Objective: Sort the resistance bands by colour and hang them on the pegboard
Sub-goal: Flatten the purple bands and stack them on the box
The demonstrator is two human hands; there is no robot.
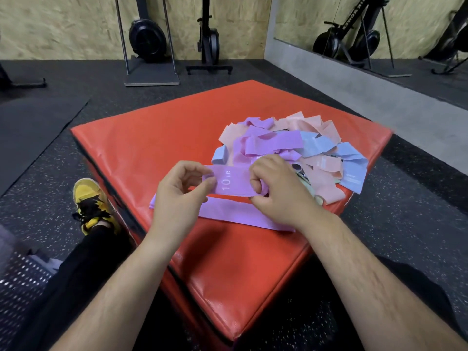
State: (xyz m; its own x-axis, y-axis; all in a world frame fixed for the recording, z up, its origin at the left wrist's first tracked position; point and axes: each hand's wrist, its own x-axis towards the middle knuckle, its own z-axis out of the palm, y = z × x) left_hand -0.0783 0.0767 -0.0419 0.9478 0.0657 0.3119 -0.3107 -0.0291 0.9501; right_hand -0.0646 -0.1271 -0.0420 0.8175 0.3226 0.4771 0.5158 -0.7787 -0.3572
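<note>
A purple band marked "10 LB" [231, 181] is stretched between both hands above the red padded box [157, 143]. My left hand [181, 196] pinches its left end. My right hand [274, 188] grips its right end with curled fingers. Under it lies another purple band [243, 214], flat on the box. A mixed pile of bands [291, 145] sits behind the hands at the box's right: purple, peach and light blue ones tangled together. No pegboard is in view.
The box stands on dark speckled gym flooring [50, 173]. My leg in black trousers with a yellow-and-black shoe [91, 203] rests at the box's left. Rowing machines [152, 41] stand upright against the far wall, and a mirror [379, 29] is at the right.
</note>
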